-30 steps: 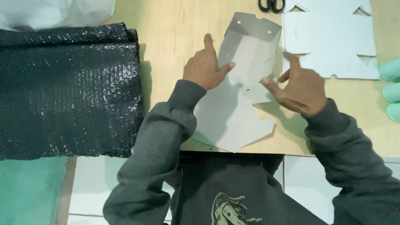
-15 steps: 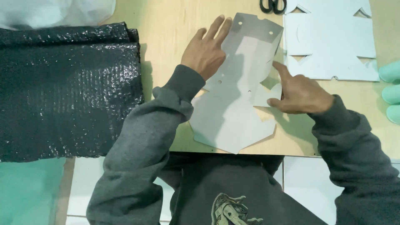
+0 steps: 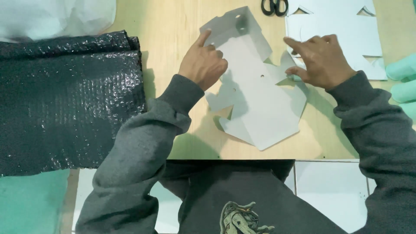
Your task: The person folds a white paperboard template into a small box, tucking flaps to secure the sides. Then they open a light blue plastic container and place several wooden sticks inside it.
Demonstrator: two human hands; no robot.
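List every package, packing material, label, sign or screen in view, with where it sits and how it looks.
Flat die-cut box blank: grey card with small punched holes, mid-table, under the left hand and right hand.
Stack of more grey blanks: top right, notched edges.
Black bubble wrap: folded, glossy, on the left.
White plastic sheet: top left corner, crumpled.
No labels, signs or screens show.
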